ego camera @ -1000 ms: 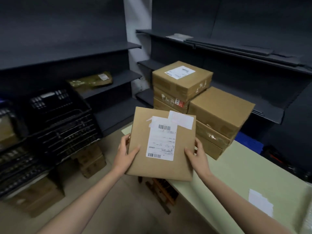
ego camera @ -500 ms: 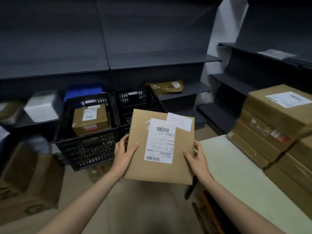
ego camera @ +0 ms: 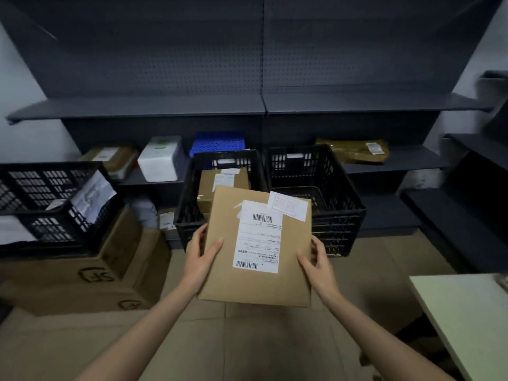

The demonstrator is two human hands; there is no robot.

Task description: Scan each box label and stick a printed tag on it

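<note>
Swung left since a second ago, away from the pale green table [ego camera: 464,312], now lower right. Flat brown cardboard box [ego camera: 257,251] mid-frame, gripped by left hand [ego camera: 199,261] and right hand [ego camera: 316,266] at its sides. Probably best lowered level into the black plastic crate [ego camera: 189,213] just behind, labels up.

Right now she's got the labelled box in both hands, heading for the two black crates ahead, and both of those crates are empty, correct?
Not quite. The head view shows both hands, left and right, holding the labelled box before the two black crates, but only the right crate looks empty. The left crate already holds a brown box with a white label.
</note>
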